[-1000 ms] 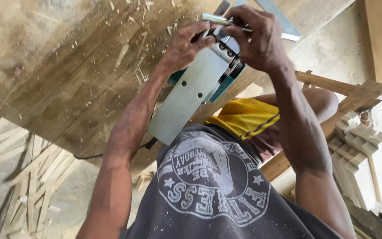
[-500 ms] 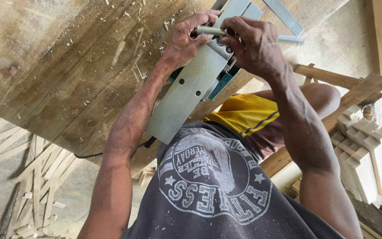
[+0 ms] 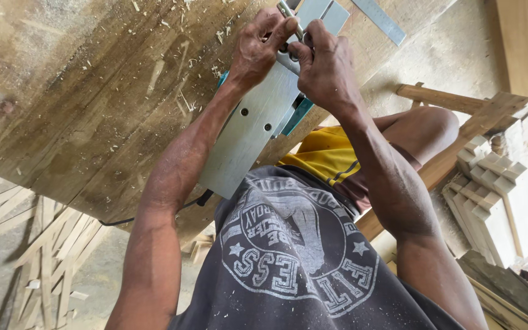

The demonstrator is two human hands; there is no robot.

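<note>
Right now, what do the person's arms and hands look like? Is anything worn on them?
Both arms are bare from shoulder to fingers: no sleeves, gloves, watch or rings show. The left hand and right hand look dusty, with pale dust specks on the forearms too. The person wears a sleeveless dark grey shirt with a round pale print, and yellow shorts.

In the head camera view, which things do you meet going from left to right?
Thin wood strips on the floor → wooden workbench top → left hand → right hand → metal ruler → stack of notched wood pieces.
</note>
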